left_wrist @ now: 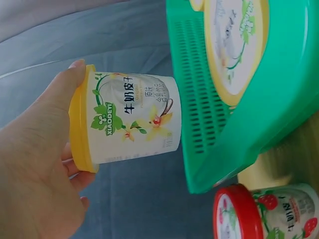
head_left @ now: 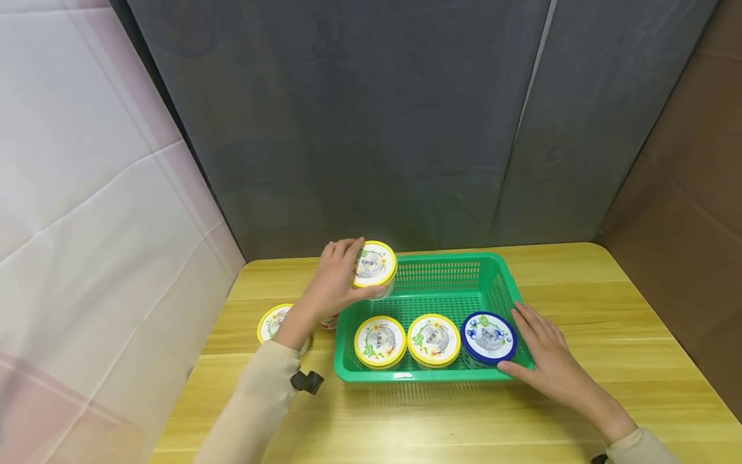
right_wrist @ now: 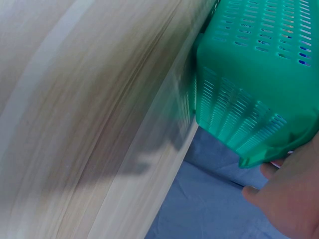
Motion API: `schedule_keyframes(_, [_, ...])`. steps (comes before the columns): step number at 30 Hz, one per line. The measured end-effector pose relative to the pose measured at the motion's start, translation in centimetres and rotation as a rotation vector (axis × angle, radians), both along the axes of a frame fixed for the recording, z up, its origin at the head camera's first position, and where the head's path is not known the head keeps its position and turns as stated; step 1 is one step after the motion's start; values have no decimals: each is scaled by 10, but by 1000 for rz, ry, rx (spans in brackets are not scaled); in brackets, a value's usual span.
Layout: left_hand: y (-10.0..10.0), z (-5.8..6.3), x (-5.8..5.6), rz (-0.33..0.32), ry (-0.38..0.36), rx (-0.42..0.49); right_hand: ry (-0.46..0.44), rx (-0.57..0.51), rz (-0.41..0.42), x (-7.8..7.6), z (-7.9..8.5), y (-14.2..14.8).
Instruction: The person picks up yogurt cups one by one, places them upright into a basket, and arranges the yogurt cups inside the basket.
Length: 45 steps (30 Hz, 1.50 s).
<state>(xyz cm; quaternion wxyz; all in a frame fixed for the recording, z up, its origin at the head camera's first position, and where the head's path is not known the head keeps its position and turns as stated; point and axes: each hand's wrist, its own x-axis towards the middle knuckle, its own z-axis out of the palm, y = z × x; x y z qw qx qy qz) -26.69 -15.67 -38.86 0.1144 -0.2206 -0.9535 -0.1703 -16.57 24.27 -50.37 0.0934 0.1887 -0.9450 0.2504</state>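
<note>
L hand (head_left: 336, 277) pinches a yellow-lidded XIAODEYI tub (left_wrist: 134, 114) by its lid, btwn thumb & fingers, at the back L corner of the green basket (head_left: 429, 376). R hand (head_left: 547, 351) has thumb & fingers spread on the basket's R rim, nr a blue-lidded tub (head_left: 489, 338); hard to tell if thumb touches it. Two more yellow-lidded tubs (head_left: 379, 341) sit w/ it in the front row. Outside, to L: another yellow-lidded tub (head_left: 272, 321), partly behind the wrist, & a red-lidded strawberry tub (left_wrist: 286, 211).

A dark grey backdrop (head_left: 348, 129) rises behind the wood-grain table (head_left: 603, 335).
</note>
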Motion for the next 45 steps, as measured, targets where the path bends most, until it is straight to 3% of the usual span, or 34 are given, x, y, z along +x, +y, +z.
schedule_keyframes(7, [11,-14,-11,-23,-31,-8,-8,13,-10,0,0,0])
schedule_keyframes(18, [18,-38,-21,-37,-182,9,-2,5,-4,1,1,-1])
schedule_keyframes(22, [19,-45,-23,-43,-204,4,11,4,-4,1,0,-1])
schedule_keyframes(45, [17,-61,-24,-48,-275,-61,-14,-4,-10,0,-2,1])
